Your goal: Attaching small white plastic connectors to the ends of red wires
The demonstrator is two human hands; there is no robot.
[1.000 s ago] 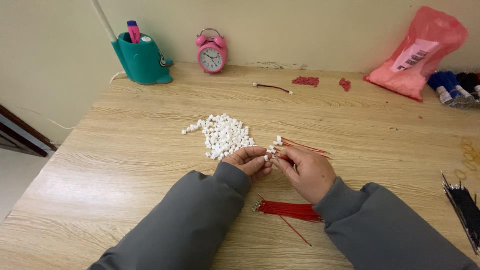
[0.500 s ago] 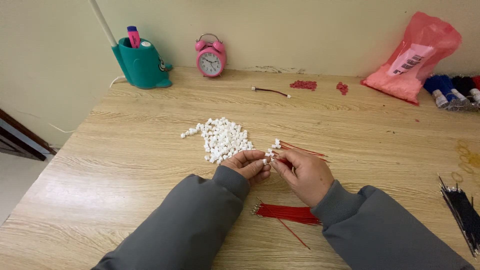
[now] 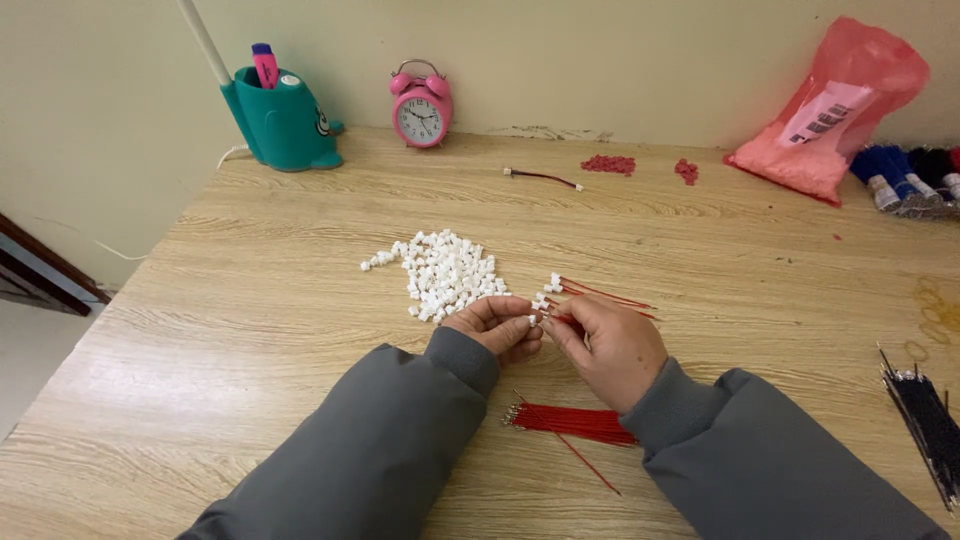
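Observation:
My left hand (image 3: 497, 326) pinches a small white plastic connector between its fingertips, just below a pile of several white connectors (image 3: 446, 273) on the wooden table (image 3: 250, 300). My right hand (image 3: 608, 345) meets it, holding a thin red wire whose end touches the connector. A few red wires with white connectors on them (image 3: 590, 294) lie just beyond my fingers. A bundle of loose red wires (image 3: 570, 421) lies under my right wrist.
At the back stand a teal whale-shaped pen holder (image 3: 280, 118) and a pink alarm clock (image 3: 421, 106). A pink plastic bag (image 3: 835, 110), thread spools (image 3: 905, 178), small red parts (image 3: 608, 164) and one finished wire (image 3: 543, 178) lie far right. Black wires (image 3: 925, 420) sit at the right edge.
My hands stay together at the same spot with only small finger movements; the view has shifted slightly.

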